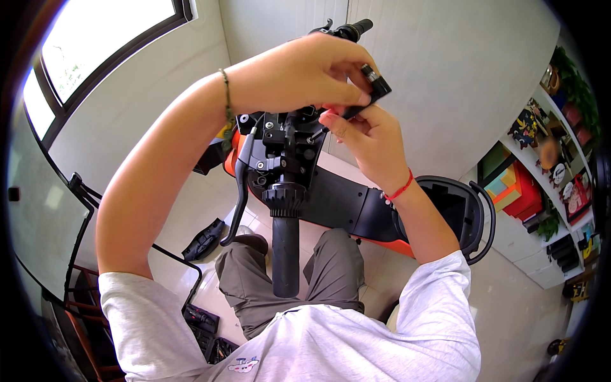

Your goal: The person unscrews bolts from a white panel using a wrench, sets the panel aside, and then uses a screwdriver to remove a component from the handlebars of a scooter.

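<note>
My left hand (pixel 321 73) is curled round the upper end of a black driver tool with an angled handle (pixel 380 88). Lower on the same tool, my right hand (pixel 375 143) pinches the shaft between thumb and fingers. Its thin metal tip points down-left to a bolt on the black clamp block (pixel 273 137) of a scooter handlebar; whether the tip sits in the bolt I cannot tell. Nearer to me are the black rubber handlebar grip (pixel 286 258) and a brake lever (pixel 240 197). My left forearm passes over the far part of the handlebar.
The orange and black scooter body (pixel 340 194) extends right to an open black compartment with a curved rail (pixel 489 219). A black shoe-like item (pixel 203 239) and an open tool case (pixel 202 321) lie on the floor at left. Loaded shelves (pixel 550 146) stand at right, a window at left.
</note>
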`<state>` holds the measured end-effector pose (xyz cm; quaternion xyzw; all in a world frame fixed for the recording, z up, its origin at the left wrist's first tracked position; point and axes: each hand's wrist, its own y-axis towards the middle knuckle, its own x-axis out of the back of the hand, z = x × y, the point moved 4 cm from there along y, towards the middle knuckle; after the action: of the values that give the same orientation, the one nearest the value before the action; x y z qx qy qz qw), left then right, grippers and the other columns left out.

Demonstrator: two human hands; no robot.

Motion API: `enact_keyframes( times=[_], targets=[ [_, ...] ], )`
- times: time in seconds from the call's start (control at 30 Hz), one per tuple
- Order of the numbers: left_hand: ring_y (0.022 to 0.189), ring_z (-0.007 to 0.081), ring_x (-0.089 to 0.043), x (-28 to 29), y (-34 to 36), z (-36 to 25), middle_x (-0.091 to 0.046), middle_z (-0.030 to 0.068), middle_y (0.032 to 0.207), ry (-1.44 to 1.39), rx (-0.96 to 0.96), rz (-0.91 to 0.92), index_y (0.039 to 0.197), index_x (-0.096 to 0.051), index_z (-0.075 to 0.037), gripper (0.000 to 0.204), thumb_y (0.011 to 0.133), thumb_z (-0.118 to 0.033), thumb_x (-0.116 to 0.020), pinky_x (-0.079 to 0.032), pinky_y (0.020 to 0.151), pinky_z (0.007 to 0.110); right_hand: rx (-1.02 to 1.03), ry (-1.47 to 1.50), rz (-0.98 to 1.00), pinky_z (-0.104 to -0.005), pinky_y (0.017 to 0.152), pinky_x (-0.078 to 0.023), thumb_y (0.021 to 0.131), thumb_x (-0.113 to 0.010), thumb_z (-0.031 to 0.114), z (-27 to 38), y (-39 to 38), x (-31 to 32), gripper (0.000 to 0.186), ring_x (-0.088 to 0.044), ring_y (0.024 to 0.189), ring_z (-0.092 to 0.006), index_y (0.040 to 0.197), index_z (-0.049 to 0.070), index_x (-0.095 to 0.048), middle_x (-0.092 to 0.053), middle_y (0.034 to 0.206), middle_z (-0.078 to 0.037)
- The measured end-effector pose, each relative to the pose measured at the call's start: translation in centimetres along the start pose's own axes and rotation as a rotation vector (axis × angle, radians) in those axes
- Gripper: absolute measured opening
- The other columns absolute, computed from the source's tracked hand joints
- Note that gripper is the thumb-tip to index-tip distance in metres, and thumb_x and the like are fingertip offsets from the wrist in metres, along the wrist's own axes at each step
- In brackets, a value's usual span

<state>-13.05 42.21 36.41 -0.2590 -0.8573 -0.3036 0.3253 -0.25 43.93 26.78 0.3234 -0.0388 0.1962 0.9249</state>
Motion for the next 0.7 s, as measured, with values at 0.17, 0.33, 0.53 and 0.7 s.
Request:
enact_keyframes(
  times=[0.17,0.33,0.53,0.7],
  targets=[
    [0.075,0.0050,-0.055,-0.6,0.0,2.0,-0.062,0.0020,0.084,-0.022,0.049,-0.189,0.108,-0.061,0.002,0.024,0.089,-0.013,-0.065,-0.047,0.067,0.021,-0.018,0.317,-0.093,-0.0225,0.070,-0.048,0.087,-0.070,0.007,-0.5,0.6,0.0,0.016,-0.060,0.075,-0.0105,0.101,0.002,-0.063,-0.063,0.088,-0.003],
    [0.068,0.0021,-0.048,-0.9,-0.3,1.8,-0.054,-0.0025,0.074,-0.014,-0.001,-0.287,0.088,-0.056,0.002,0.022,0.087,-0.016,-0.069,-0.040,0.059,0.020,0.062,0.225,-0.117,-0.0217,0.063,-0.044,0.085,-0.072,0.009,-1.2,0.2,0.2,0.019,-0.055,0.070,-0.0067,0.101,0.003,-0.064,-0.058,0.083,0.002],
    [0.066,0.0017,-0.047,-1.6,-0.3,2.1,-0.051,-0.0037,0.070,0.050,0.016,-0.346,0.084,-0.055,-0.001,0.027,0.086,-0.021,-0.072,-0.038,0.057,0.019,0.064,0.033,-0.129,-0.0205,0.060,-0.039,0.082,-0.075,0.013,-1.5,0.2,-0.1,0.026,-0.053,0.070,-0.0045,0.102,0.003,-0.062,-0.060,0.086,0.001],
    [0.067,0.0040,-0.052,-1.6,-1.5,2.5,-0.060,-0.0008,0.078,-0.216,0.114,-0.153,0.110,-0.064,0.002,0.024,0.094,-0.015,-0.058,-0.044,0.061,0.020,0.029,0.475,-0.181,-0.0207,0.064,-0.044,0.083,-0.075,0.011,-1.3,0.1,-0.1,0.041,-0.058,0.073,-0.0071,0.114,0.000,-0.051,-0.064,0.092,-0.005]
  ],
)
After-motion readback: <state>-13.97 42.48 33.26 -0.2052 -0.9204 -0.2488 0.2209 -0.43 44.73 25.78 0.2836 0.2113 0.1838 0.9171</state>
